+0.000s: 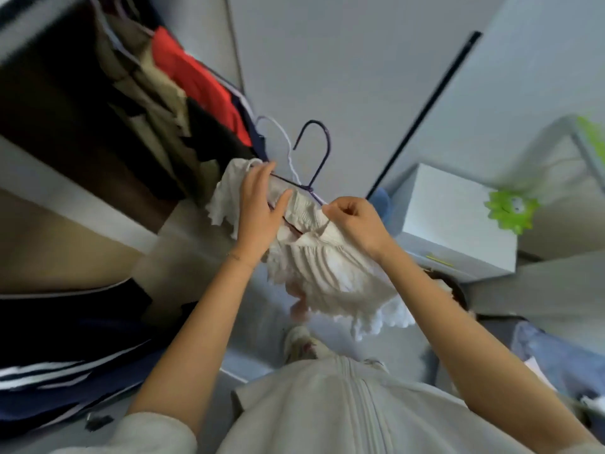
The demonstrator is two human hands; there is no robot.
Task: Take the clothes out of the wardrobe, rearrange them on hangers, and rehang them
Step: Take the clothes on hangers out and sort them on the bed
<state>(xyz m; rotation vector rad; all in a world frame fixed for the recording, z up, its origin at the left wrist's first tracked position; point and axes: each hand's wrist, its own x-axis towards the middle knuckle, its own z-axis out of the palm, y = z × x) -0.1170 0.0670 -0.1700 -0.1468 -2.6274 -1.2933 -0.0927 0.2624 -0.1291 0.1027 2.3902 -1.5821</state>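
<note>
White top (327, 267) is out of the wardrobe (65, 109), held up in front of the person at chest height, btwn both hands, bunched on a dark hanger (322, 142). L hand (262, 208): fingers mostly straight, laid over the top's shoulder and the hanger arm, thumb spread; can't tell if it really clamps anything. R hand (355, 221): fingers curled tight, pinching fabric near the neckline, just beside the hook base. Handling, as a guess: top looks v. light, soft, pleated w/ frilly edges. It'll flop and slide off a thin wire arm and prob. snag, so best taken at neckline/shoulder seams, not the frills; hanger itself is stiff, take it at the hook or neck. Count: 1 top in hand; 2 hooks showing, 1 dark and 1 white hanger (281, 132) right behind it, close enough that they may tangle. In the wardrobe, approx. 4 hung items, red (196, 77), beige, black, navy; blur stops an exact count.
</note>
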